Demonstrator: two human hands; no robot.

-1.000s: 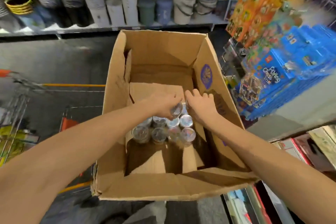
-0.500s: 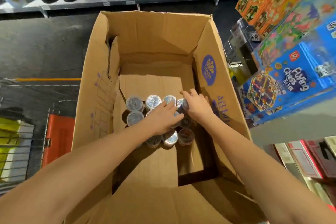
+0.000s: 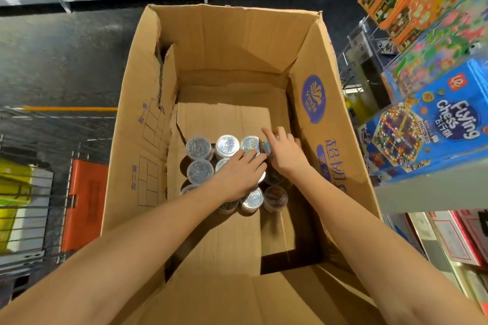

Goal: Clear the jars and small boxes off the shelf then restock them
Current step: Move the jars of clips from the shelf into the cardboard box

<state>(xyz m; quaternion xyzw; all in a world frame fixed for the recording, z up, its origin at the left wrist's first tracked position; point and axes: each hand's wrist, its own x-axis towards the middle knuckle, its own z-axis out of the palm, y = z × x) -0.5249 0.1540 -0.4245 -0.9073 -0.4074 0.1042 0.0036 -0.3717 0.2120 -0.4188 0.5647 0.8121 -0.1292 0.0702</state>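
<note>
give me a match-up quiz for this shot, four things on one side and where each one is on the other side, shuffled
1 jars
2 flying chess box
3 orange panel
4 left hand

a left of the cardboard box
b on the shelf at right
c resting on jar lids
d standing inside the box

Pairs: 1-d, 2-b, 3-a, 4-c

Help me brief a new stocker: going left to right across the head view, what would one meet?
Orange crate → cardboard box's left wall → leftmost shiny-lidded jar → right hand → blue Flying Chess box.
</note>
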